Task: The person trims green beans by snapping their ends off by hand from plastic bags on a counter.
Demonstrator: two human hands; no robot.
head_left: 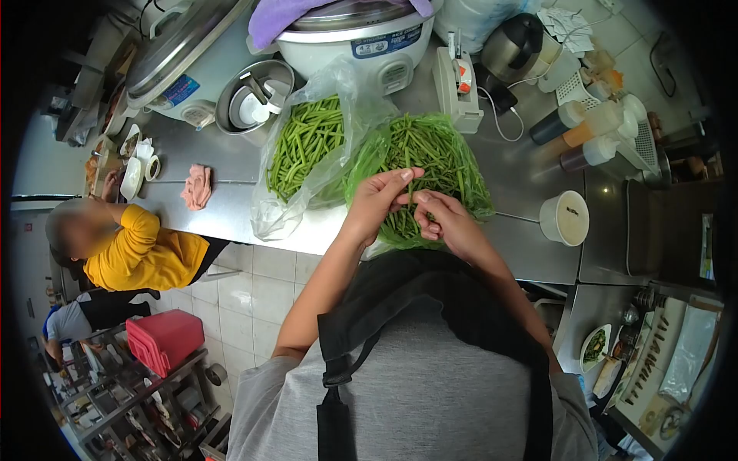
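Over a green plastic bag (369, 150) full of thin green beans (438, 146), my hands are close together. My left hand (377, 203) is closed, thumb and forefinger pinching a green bean (410, 197). Fingertips of my right hand (444, 221) are closed on the same bean, just beside the left ones. To the left stands a clear plastic bag (274, 211) holding short, brighter green bean pieces (307, 142). Both bags rest open on the steel counter (231, 207).
Two big rice cookers (354, 46) and a steel pot (234, 115) stand behind the bags. A scale (459, 92), sauce bottles (588, 154) and a white tub (564, 218) are to the right. At left, a person in a yellow top (150, 250) sits by a crumpled pink cloth (197, 187).
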